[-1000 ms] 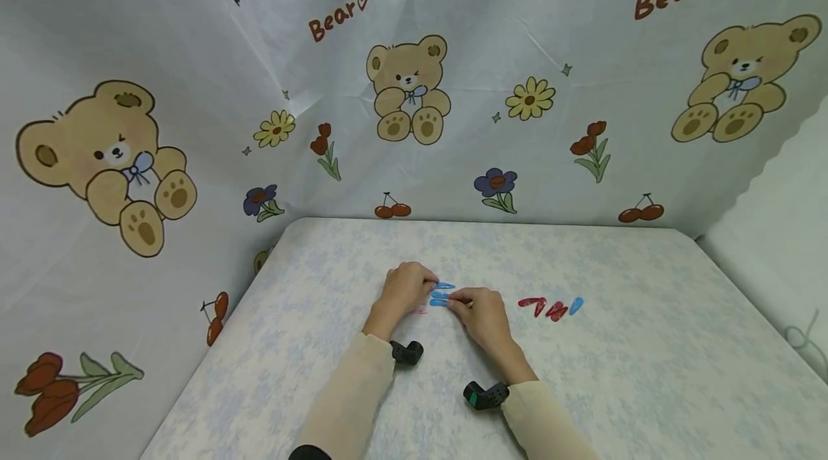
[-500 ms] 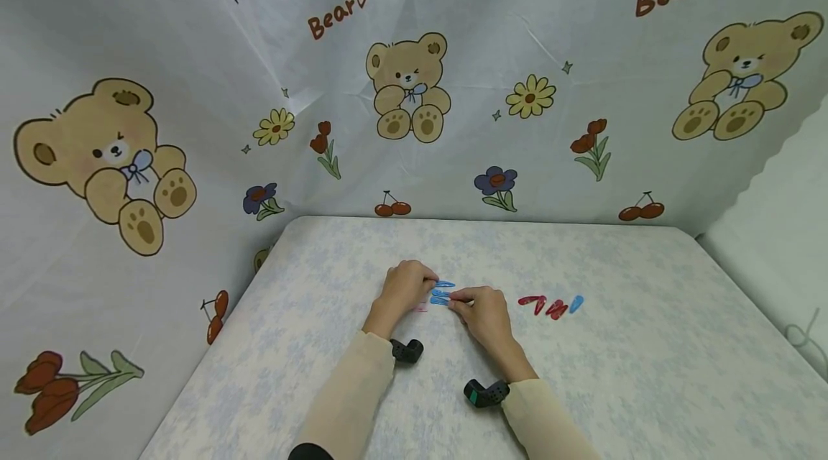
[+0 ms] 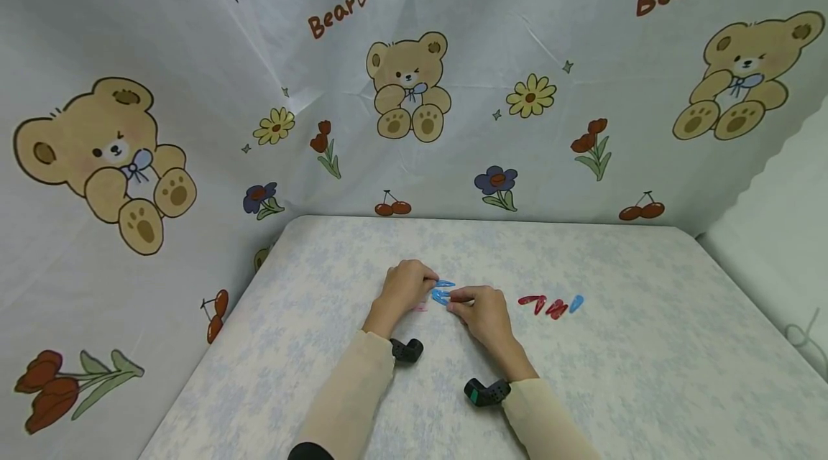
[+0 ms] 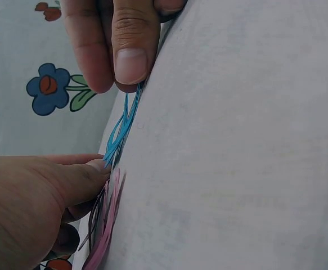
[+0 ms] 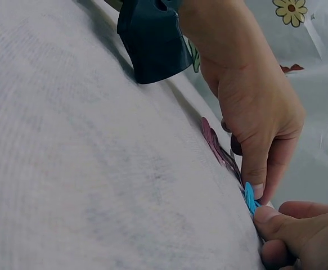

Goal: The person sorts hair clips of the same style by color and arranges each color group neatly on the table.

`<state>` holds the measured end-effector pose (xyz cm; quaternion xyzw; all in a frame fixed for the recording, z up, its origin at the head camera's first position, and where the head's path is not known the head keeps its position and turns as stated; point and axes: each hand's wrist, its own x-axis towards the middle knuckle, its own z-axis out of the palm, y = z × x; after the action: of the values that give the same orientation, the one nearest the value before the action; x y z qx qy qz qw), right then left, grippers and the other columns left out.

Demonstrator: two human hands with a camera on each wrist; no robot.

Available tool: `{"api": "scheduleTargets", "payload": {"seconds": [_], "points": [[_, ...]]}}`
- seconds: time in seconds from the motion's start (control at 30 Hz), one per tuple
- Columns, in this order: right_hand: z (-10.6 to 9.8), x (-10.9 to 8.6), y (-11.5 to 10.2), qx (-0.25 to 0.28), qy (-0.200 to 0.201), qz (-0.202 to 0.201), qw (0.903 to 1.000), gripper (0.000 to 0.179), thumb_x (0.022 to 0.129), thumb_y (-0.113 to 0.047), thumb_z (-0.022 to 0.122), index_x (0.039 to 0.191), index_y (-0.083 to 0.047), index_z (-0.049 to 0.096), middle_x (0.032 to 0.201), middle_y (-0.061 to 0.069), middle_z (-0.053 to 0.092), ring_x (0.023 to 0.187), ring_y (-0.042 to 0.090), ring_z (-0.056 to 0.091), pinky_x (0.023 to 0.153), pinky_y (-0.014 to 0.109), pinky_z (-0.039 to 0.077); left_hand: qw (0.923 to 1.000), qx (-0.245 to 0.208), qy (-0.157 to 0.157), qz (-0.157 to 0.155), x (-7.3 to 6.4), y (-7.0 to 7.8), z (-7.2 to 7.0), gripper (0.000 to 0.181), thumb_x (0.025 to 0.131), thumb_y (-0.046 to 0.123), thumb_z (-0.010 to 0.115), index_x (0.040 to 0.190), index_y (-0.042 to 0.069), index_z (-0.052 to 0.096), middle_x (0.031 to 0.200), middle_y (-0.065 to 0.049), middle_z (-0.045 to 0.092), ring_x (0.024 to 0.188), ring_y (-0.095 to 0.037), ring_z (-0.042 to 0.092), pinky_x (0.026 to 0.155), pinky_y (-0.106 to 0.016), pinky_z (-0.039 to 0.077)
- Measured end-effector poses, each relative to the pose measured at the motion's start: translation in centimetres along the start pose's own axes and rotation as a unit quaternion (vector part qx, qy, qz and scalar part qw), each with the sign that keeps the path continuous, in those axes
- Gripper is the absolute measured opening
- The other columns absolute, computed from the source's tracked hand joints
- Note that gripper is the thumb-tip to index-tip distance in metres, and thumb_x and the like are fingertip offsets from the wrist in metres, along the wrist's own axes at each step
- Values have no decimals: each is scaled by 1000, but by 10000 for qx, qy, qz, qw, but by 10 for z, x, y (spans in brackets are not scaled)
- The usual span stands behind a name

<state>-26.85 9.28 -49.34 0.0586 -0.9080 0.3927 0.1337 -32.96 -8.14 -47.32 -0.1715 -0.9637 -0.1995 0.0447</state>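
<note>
Sleeves (image 3: 346,399) of cream cloth come in closest to me, a black band (image 3: 310,452) on the left one, and both wrists carry small black cameras: a left wrist camera (image 3: 407,352) and, nearer, a right wrist camera (image 3: 486,393).

Further in, the right hand (image 3: 481,307) points leftward, thumb and finger closed together on the near ends of the blue snap hair clips (image 3: 440,297) bunched just over the tabletop; whether it has one of them or more, I can't tell. Tucked beside the left hand (image 3: 402,289), on its near side, pink hair clips (image 3: 420,307) lie on the table (image 3: 614,374), partly hidden by that hand. Its thumb and fingertip are drawn together too, pinching the end of a single blue hair clip (image 3: 445,284), which sits just beyond the bunch.

Off to the right, well apart from both hands, red hair clips (image 3: 540,307) lie at odd angles, some overlapping, with a blue teardrop clip (image 3: 576,303) slanted just beside them.

Behind the pale, blue-mottled tabletop hangs a white curtain (image 3: 466,158) printed with winking bears, flowers, cherries and the word "Bear".
</note>
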Motion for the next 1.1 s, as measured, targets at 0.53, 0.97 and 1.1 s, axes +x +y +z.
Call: {"api": "scheduleTargets", "payload": {"seconds": [0.53, 0.97, 1.1], "points": [[1, 0, -1, 338, -36, 299, 9990, 9, 87, -13, 79, 96, -14, 82, 74, -1, 75, 47, 5, 57, 45, 21, 41, 10000, 13, 14, 66, 1, -1, 1, 18, 97, 27, 67, 110, 28, 80, 113, 7, 76, 110, -19, 69, 95, -47, 50], [3, 0, 1, 445, 64, 219, 9987, 11, 87, -11, 78, 98, -13, 80, 84, 3, 78, 46, 6, 58, 45, 21, 43, 10000, -1, -31, 41, 1, 0, 1, 18, 97, 27, 67, 110, 27, 79, 114, 7, 76, 111, -19, 68, 96, -47, 50], [2, -1, 0, 443, -1, 281, 9986, 14, 87, -11, 79, 101, -12, 80, 86, 3, 78, 47, 6, 58, 45, 22, 42, 10000, -5, -53, 21, 1, 0, 2, 18, 97, 27, 67, 110, 27, 79, 114, 7, 76, 111, -19, 68, 96, -47, 49]]}}
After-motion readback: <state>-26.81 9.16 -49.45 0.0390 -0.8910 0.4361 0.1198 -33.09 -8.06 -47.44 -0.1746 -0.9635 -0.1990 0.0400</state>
